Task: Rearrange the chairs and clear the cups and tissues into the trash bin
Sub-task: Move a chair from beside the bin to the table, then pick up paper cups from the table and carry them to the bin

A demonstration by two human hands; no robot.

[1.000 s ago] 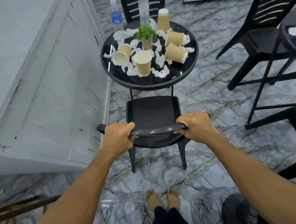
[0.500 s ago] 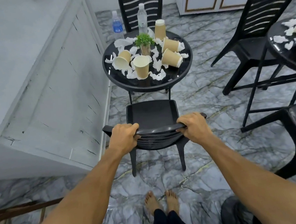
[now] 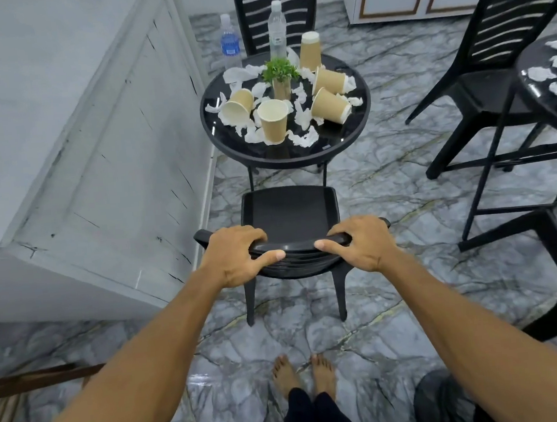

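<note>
Both hands rested on the top rail of the black plastic chair (image 3: 289,216), the left hand (image 3: 239,255) and right hand (image 3: 358,242) draped over it with thumbs extended along the near edge, a loose hold rather than a tight clench, probably to steer it. The chair stood facing the round glass table (image 3: 351,135), seat just near its edge. Paper cups (image 3: 273,116) and crumpled tissues (image 3: 304,137) littered the tabletop, uncleared.
</note>
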